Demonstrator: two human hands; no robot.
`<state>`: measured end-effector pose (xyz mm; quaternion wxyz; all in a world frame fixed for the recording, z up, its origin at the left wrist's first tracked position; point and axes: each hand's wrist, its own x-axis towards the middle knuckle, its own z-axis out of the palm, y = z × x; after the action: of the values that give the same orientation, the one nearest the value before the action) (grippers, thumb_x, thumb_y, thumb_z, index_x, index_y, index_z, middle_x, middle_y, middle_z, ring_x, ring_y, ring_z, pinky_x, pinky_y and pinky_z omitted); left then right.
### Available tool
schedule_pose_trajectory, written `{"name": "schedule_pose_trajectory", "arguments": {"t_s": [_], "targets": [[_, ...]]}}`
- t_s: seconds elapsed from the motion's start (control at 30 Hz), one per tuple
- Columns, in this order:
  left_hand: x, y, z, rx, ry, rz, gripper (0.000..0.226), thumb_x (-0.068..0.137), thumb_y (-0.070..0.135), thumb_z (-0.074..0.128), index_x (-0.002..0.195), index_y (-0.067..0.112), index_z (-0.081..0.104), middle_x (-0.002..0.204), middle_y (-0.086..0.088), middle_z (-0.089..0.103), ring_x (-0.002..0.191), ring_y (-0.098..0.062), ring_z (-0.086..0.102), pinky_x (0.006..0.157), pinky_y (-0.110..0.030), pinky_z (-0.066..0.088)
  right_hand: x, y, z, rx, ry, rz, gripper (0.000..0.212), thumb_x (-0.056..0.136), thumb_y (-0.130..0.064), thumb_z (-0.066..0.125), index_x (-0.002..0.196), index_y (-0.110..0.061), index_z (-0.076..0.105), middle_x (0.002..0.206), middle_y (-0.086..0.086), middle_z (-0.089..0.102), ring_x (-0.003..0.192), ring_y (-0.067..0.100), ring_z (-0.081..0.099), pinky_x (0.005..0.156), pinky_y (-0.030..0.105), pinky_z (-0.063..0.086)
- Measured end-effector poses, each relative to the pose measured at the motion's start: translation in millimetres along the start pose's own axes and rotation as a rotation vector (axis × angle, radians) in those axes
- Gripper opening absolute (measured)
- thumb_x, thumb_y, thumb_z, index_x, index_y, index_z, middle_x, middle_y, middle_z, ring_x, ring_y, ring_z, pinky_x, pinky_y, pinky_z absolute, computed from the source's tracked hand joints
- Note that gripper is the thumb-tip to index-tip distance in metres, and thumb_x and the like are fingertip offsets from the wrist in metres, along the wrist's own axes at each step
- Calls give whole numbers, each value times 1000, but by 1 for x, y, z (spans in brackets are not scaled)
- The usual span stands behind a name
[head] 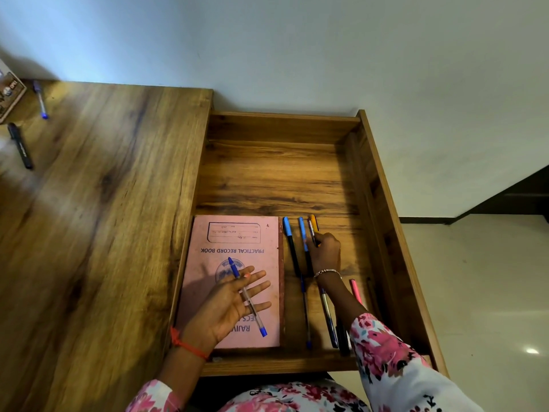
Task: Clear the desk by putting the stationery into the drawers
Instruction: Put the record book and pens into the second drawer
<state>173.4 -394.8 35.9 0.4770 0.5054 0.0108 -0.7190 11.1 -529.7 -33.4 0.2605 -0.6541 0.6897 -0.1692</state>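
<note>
The wooden drawer (279, 171) stands pulled open to the right of the desk top (98, 203). A pink practical record book (234, 242) lies in its left half. My left hand (225, 307) hovers over the book and holds a blue pen (248, 297) across its nearly straight fingers, with the thumb on it. My right hand (325, 252) is inside the drawer, its fingers curled round an orange pen (312, 226). Several other pens lie in rows beside it, among them a blue-capped black pen (290, 246) and a pink pen (355, 291).
On the desk's far left lie a blue pen (40, 99), a black marker (20, 145) and a small box (9, 95). The drawer's far half shows bare wood. A white wall stands behind, and a tiled floor (490, 292) lies to the right.
</note>
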Motion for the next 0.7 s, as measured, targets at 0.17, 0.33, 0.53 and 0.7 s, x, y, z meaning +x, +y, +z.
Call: {"name": "schedule_pose_trajectory", "arguments": {"t_s": [0.17,0.33,0.53,0.7], "targets": [[0,0,-1,-5,0,-8,27,95,7,39,120,8,50,121,-15,60,102,-28,62,66,-45,58,24,22,-11,86,48,113,24,85,-19,61,96,2,67,95,25,63,86,34,61,65,25,33],[0,0,-1,3,-3,-12,30,95,7,39,124,7,48,123,-15,59,104,-29,62,69,-47,57,41,34,-12,45,-46,121,21,82,-12,63,92,7,65,101,27,60,81,26,55,67,25,31],[1,3,-1,7,-7,-15,30,95,7,40,124,6,49,121,-16,61,104,-28,62,71,-47,56,35,36,-10,42,-25,89,22,85,-13,60,101,0,65,112,25,55,97,33,56,76,25,39],[4,3,5,11,-6,-13,30,95,8,40,124,8,49,117,-15,61,102,-27,62,69,-44,57,-13,-18,-33,265,-34,-56,20,83,-13,65,99,-1,68,92,11,68,77,13,60,66,14,43]]}}
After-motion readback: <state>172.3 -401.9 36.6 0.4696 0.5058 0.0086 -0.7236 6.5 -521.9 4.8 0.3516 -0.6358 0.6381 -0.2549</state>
